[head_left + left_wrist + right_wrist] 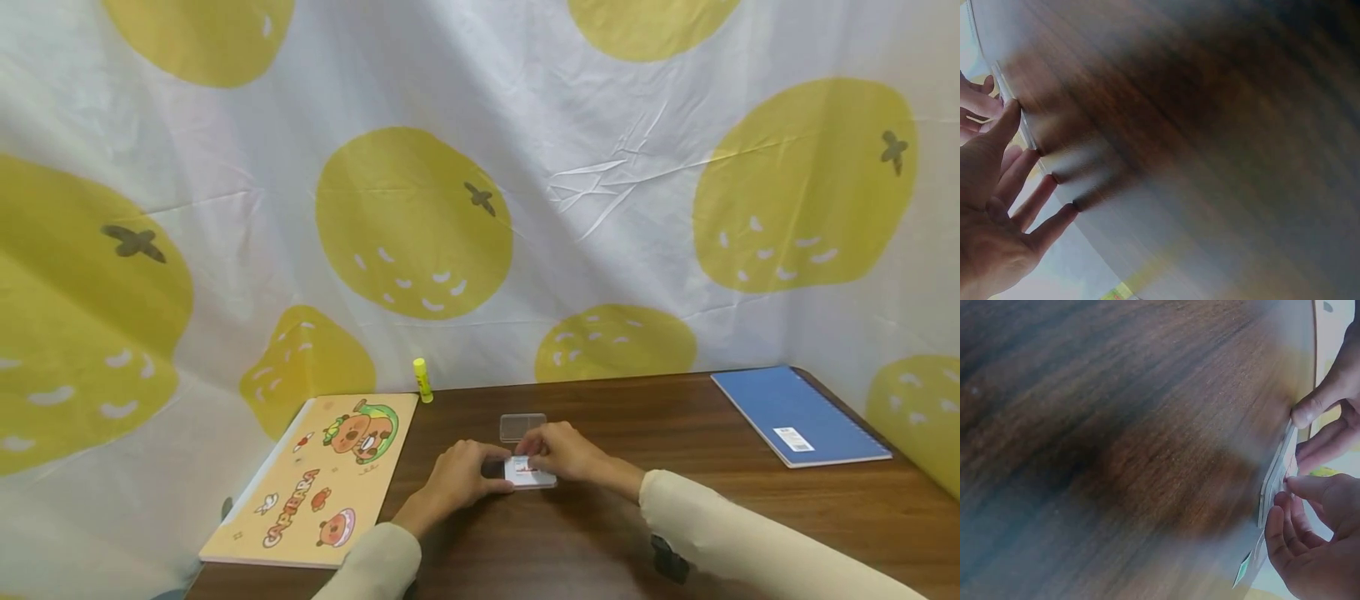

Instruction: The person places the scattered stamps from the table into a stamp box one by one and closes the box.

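A small flat white box [531, 475] with red print lies on the dark wooden table [585, 533], in the middle. My left hand [467, 477] holds its left edge, and the thumb [1009, 119] presses against the thin side of the box [1017, 115]. My right hand [561, 451] pinches the box from the far right with curled fingers [1300, 537]. In the right wrist view the box [1274, 484] shows edge-on between the two hands. A clear plastic lid [522, 427] lies just behind the hands.
A sketch pad [322, 482] with cartoon capybaras on its orange cover lies at the table's left edge. A yellow glue stick [423, 380] stands behind it. A blue spiral notebook [799, 415] lies at the far right. A fruit-print cloth [480, 208] hangs behind.
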